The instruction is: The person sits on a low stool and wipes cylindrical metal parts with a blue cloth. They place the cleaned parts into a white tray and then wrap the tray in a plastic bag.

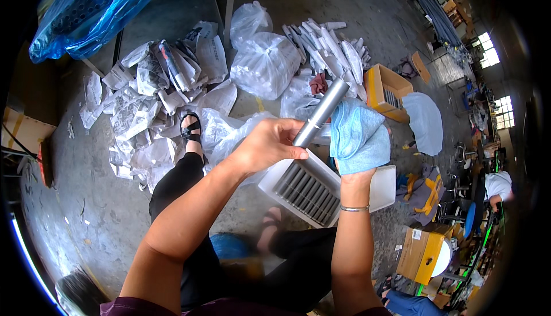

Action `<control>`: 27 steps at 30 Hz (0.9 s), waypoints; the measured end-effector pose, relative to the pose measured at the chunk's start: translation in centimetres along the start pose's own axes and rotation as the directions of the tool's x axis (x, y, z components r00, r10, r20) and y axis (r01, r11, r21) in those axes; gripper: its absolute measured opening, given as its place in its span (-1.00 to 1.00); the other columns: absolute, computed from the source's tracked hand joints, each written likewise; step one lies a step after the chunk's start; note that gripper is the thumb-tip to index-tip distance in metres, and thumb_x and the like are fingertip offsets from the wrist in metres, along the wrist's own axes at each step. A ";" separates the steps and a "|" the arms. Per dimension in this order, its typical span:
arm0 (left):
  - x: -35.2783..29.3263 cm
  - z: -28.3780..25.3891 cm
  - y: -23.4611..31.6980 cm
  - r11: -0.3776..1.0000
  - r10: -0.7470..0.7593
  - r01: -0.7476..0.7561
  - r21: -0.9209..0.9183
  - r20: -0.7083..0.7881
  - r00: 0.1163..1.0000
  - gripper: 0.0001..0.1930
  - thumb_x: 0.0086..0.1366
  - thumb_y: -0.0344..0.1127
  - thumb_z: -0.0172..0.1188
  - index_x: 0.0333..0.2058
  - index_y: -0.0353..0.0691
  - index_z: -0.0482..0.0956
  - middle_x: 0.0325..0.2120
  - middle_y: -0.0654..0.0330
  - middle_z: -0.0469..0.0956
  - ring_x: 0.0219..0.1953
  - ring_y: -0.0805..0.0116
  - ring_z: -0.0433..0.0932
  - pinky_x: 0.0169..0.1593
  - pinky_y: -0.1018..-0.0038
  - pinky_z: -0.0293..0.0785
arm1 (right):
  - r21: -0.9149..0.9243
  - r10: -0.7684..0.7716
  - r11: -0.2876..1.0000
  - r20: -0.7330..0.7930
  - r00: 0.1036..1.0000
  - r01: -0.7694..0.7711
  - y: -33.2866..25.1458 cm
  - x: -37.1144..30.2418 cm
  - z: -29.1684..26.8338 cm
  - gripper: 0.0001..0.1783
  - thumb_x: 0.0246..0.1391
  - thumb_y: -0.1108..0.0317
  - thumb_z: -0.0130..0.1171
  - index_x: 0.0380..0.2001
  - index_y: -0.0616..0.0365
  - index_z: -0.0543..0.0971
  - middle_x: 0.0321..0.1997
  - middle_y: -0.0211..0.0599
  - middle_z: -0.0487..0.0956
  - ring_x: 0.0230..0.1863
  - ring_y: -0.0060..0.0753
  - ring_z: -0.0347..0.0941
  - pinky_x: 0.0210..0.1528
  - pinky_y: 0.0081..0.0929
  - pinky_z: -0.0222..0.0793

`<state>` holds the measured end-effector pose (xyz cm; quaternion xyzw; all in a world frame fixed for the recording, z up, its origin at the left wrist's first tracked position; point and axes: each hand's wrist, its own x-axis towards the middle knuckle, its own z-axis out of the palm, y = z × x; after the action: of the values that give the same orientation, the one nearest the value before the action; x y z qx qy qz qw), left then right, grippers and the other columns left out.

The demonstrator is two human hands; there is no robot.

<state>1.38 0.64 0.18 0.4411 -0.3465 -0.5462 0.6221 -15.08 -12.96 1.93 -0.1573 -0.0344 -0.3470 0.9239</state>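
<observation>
**Tube pinched at one end, cloth close alongside**

I had a grey metal tube [328, 106] up in the left hand [267, 142], near twelve o'clock from the white tray [267, 185] on the floor [115, 218]. The grip there was pinching the tube near its lower end, thumb against fingers. The right hand [357, 178] sat at four o'clock from the tube with a light-blue cloth [361, 138] over it; the cloth hid the fingers, so I could not tell whether that grip was spread or pressed together.

I judged the step in hand to be wiping the tube. The next move, as I read it, called for a steady left pinch and the cloth wrapped round the tube, then drawn along its length. Their edges met in my view, but I could not tell if they touched.

The long axis ran from seven o'clock to one: the free end pointed to one, the pinched end to seven. Its tilt toward or away from the camera I could not read. The dark tubes [307, 192] in the tray seemed to run much the same way.
</observation>
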 end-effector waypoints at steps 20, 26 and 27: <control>-0.1 1.0 -0.4 0.977 -0.044 0.078 0.200 -0.165 0.985 -0.67 -0.01 -0.50 0.41 -0.22 -0.34 0.55 -0.45 0.34 0.51 -0.42 0.65 0.42 -0.35 0.65 0.37 | -0.082 0.001 0.997 -0.165 0.986 -0.015 1.3 0.6 2.1 0.05 -0.06 -0.36 0.02 0.22 0.36 0.16 0.31 0.08 0.18 0.32 0.08 0.09 0.37 0.14 -0.14; -0.4 1.4 -0.7 0.947 -0.004 0.071 0.312 -0.213 0.977 -0.66 -0.04 -0.43 0.45 -0.26 -0.30 0.56 -0.54 0.40 0.45 -0.53 0.69 0.32 -0.46 0.67 0.26 | -0.260 -0.052 0.965 -0.109 0.993 0.022 1.9 0.5 1.4 -0.19 0.01 -0.15 0.17 0.10 0.32 0.30 0.19 -0.01 0.33 0.25 -0.07 0.22 0.33 0.09 0.03; -0.4 1.6 -0.8 0.929 0.030 0.055 0.367 -0.224 0.974 -0.67 -0.04 -0.43 0.45 -0.28 -0.30 0.56 -0.54 0.40 0.45 -0.53 0.69 0.32 -0.46 0.67 0.26 | -0.328 -0.083 0.944 -0.129 0.988 0.037 2.0 0.3 1.0 -0.28 0.03 -0.09 0.19 0.05 0.30 0.36 0.12 -0.05 0.40 0.22 -0.12 0.26 0.32 0.06 0.07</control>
<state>-0.39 0.72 0.05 0.6119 -0.3677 -0.4213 0.5593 -13.55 -11.41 2.40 -0.2813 0.0836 -0.3863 0.8744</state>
